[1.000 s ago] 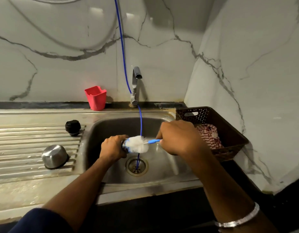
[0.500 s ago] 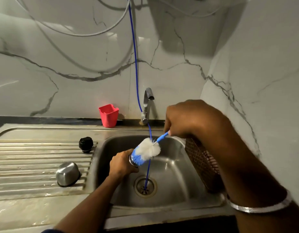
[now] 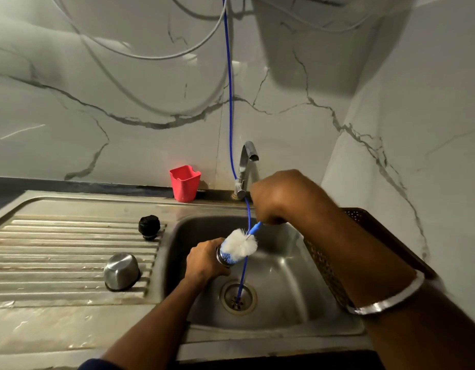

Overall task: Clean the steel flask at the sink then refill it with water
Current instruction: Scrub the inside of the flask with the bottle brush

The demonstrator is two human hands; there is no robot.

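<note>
Left hand (image 3: 204, 263) is wrapping its fingers tight round the flask (image 3: 222, 259), gripping it just below the mouth, so only the steel rim is peeking out past the knuckles. The flask is sitting tilted over the sink (image 3: 281, 279) basin, mouth pointing up and to the right, held clear above the drain (image 3: 238, 296). Right hand (image 3: 279, 196) is curling closed round the blue handle of the brush (image 3: 240, 247), fingers bunched on it, only a short stub of handle showing beneath the fist. The white bristle head is sitting right at the flask's mouth, its blue lower bristles going into the opening, the fluffy top outside. A steel bangle (image 3: 388, 297) is riding on the right wrist. Behind the brush, a thin blue hose (image 3: 229, 89) is running down the marble wall, passing beside the tap (image 3: 246, 166) and dropping into the drain. Out on the ribbed drainboard (image 3: 57, 252), to the left, a black stopper (image 3: 149, 227) is standing near the basin's edge, and a steel cup (image 3: 121, 271) is lying upside down nearer the camera. A red holder (image 3: 184, 182) is standing against the wall, left of the tap. A brown basket (image 3: 364, 222) is sitting just right of the sink, partly hidden by the right forearm.
</note>
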